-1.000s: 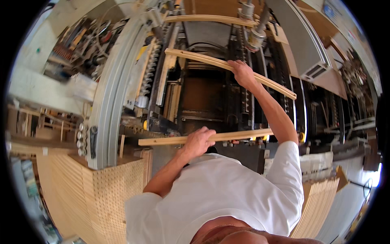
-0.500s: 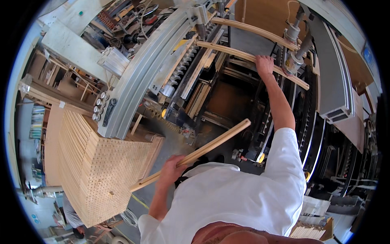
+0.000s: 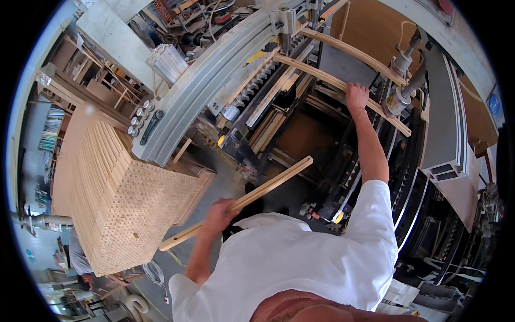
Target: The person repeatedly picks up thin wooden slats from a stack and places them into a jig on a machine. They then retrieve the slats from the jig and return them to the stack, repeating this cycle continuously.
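My left hand [image 3: 219, 214] is closed round a long pale wooden strip [image 3: 273, 183], held aslant in front of my body with its far end raised to the right. Further off, my right hand [image 3: 356, 97] rests with its fingers over a second wooden strip [image 3: 316, 73], which lies across the machine's rails. Beyond that strip, another wooden strip [image 3: 351, 52] spans the machine the same way. A clamp cylinder [image 3: 398, 102] stands over the near strip's right part, just right of my right hand.
A tall stack of wooden strips [image 3: 145, 209] stands at the left, beside the machine's grey beam [image 3: 214, 80]. Dark rails [image 3: 370, 161] run along the right, below a grey panel [image 3: 442, 112]. Another person's sleeve [image 3: 79, 252] shows at the lower left.
The view has shifted a little, and the strip in my left hand sits slightly lower and further left. My right hand stays on the strip across the machine.
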### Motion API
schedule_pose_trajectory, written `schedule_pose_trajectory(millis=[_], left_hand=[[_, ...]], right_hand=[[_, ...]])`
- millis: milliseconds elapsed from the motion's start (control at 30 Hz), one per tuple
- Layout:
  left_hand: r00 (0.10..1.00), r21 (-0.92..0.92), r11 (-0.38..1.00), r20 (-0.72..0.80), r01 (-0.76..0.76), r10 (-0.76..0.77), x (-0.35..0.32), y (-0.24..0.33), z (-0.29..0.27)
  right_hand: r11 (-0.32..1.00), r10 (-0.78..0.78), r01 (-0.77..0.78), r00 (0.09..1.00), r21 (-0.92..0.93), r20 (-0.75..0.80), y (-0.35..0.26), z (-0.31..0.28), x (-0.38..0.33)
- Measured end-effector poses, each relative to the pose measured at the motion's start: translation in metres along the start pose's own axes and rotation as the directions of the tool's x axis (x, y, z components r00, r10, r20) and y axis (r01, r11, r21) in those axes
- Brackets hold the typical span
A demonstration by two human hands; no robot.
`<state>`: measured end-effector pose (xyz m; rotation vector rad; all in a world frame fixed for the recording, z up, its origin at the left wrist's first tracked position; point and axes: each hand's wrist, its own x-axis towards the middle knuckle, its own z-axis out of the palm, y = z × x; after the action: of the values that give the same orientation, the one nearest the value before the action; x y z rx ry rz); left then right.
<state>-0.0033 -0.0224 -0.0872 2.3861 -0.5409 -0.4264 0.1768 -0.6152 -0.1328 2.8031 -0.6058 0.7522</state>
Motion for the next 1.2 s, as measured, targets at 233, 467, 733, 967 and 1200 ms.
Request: schedule_pose_trajectory(millis=[233, 467, 733, 967, 1200], left_hand=[[0.994, -0.052, 0.993, -0.039, 0.105, -0.107, -0.037, 0.017, -0.044], [0.911, -0.341, 0.908, -0.241, 0.243, -0.334, -0.121, 0.003, -0.125], [0.6, -0.596, 0.799, -0.609, 0.084, -0.518, -0.241, -0.045, -0.239], [0.274, -0.46, 0.825, -0.789, 0.328, -0.549, -0.309, -0.186, -0.389], [0.114, -0.312, 0.665, -0.85, 0.678, -0.515, -0.316, -0.396, -0.508]], right_hand=[[1.0, -0.014, 0.014, 1.0, -0.025, 0.014, 0.003, -0.006, -0.003], [0.989, -0.008, 0.042, 0.971, -0.139, 0.239, -0.021, -0.028, 0.014], [0.769, 0.02, 0.033, 0.997, 0.638, -0.076, -0.128, -0.098, -0.015], [0.276, -0.172, 0.026, 0.985, 0.961, 0.022, -0.28, -0.159, -0.13], [0.292, -0.326, -0.25, 0.881, 0.923, 0.342, -0.388, -0.152, -0.27]])
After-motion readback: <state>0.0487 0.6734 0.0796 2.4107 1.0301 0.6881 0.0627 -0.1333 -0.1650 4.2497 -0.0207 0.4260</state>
